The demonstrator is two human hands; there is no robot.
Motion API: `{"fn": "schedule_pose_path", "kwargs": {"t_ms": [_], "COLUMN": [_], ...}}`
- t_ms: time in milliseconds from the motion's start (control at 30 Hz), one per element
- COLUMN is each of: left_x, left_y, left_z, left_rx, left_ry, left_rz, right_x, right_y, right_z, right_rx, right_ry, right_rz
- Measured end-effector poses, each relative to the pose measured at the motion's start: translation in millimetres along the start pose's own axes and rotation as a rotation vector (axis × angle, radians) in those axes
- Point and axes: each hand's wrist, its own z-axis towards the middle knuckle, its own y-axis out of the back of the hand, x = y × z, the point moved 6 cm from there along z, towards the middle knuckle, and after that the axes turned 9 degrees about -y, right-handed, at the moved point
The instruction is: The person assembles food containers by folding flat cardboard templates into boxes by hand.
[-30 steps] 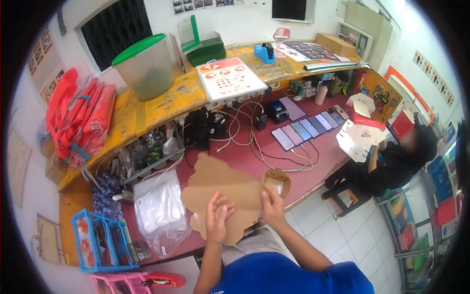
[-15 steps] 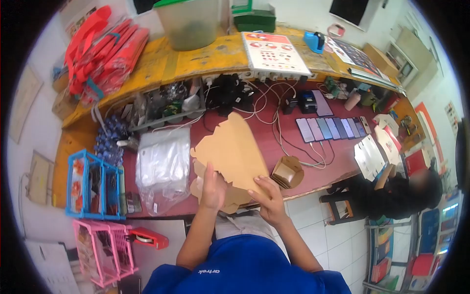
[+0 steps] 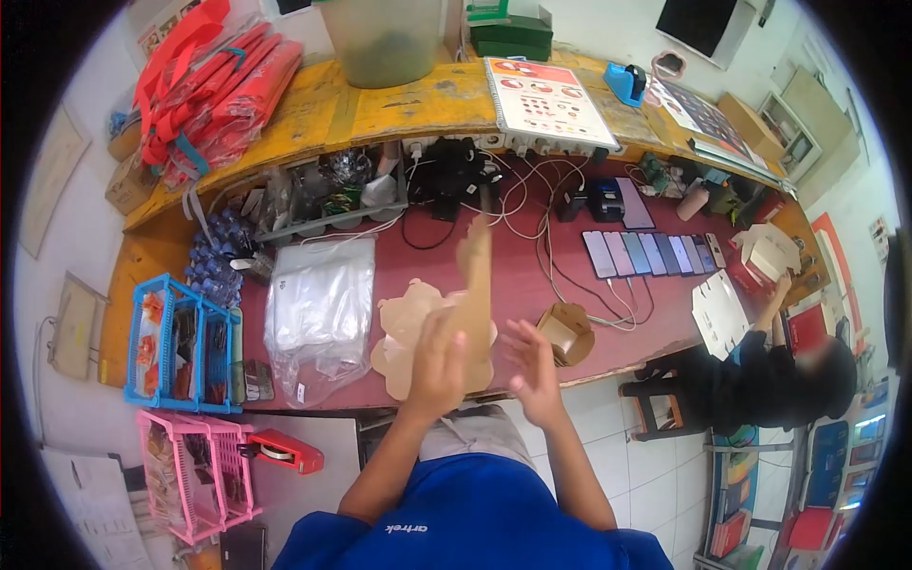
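My left hand point(image 3: 439, 369) holds a brown cardboard box blank point(image 3: 478, 275) by its lower part, and the blank stands up nearly edge-on to me. Just right of it my right hand point(image 3: 535, 372) is raised, fingers apart, with nothing in it. Beneath the left hand lies a flat cardboard blank point(image 3: 408, 318) with scalloped edges, on the red tabletop point(image 3: 518, 275). A small folded cardboard box point(image 3: 567, 332) stands open-topped to the right of my right hand.
Left of the blank lie clear plastic bags point(image 3: 321, 294). A blue basket point(image 3: 180, 351) and a pink basket point(image 3: 195, 475) stand farther left. Phones point(image 3: 651, 255) with cables sit in a row at the right. Another person point(image 3: 750, 389) handles a white box point(image 3: 768, 255) there.
The held blank has turned from showing its broad face to edge-on. My right hand has let go of it and opened. The person at right has reached out to a white box.
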Motion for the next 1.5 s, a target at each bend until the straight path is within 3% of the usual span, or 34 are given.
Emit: {"fn": "schedule_pose_path", "kwargs": {"t_ms": [33, 133, 267, 333, 400, 467, 533, 600, 633, 700, 833, 900, 967, 1133, 1333, 1433, 1500], "left_x": [-19, -41, -31, -31, -31, -22, 5, 32, 46, 84, 89, 83, 83, 75, 68, 75, 82], "left_y": [-13, -49, -70, -76, -76, -58, -23, 16, 22, 27, 20, 15, 14, 6, -7, -7, -8], "left_z": [0, -10, -23, -27, -30, -24, -19, -10, -4, 7, 28, 30, 30, 36, 41, 41, 39], "left_rx": [0.118, 0.257, 0.317, 0.363, 0.415, 0.293, 0.010, -0.261, -0.246, -0.265, -0.086, -0.085, -0.088, -0.061, 0.034, 0.018, -0.066], "left_ry": [-0.196, -0.361, -0.405, -0.419, -0.435, -0.322, -0.236, -0.024, -0.023, 0.154, 0.139, 0.303, 0.325, 0.316, 0.301, 0.223, 0.280], "left_rz": [0.247, 0.481, 0.663, 0.661, 0.658, 0.431, 0.418, 0.292, 0.291, -0.139, -0.178, -0.414, -0.358, -0.320, -0.229, -0.133, -0.291], "right_x": [-1, 8, 2, -18, -34, -47, -50, -50, -50, -51, -64, -62, -56, -17, -23, -42, -31], "right_y": [0, 2, 16, 23, 35, 52, 64, 76, 80, 86, 89, 100, 108, 135, 141, 134, 133], "right_z": [5, 21, 27, 18, 12, 5, -4, -12, -17, -24, -27, -23, -19, 7, 39, 54, 56], "right_rx": [-0.023, 0.025, -0.173, -0.274, -0.325, -0.381, -0.347, -0.340, -0.319, -0.300, -0.176, -0.157, -0.139, -0.427, -0.440, -0.258, -0.313], "right_ry": [-0.083, -0.081, -0.194, -0.479, -0.480, -0.471, -0.416, -0.414, -0.415, -0.452, -0.500, -0.465, -0.434, -0.367, -0.368, -0.363, -0.349], "right_rz": [0.316, 0.594, 0.303, 0.604, 0.607, 0.607, 0.619, 0.621, 0.619, 0.631, 0.547, 0.415, 0.287, 0.291, 0.249, 0.304, 0.299]}}
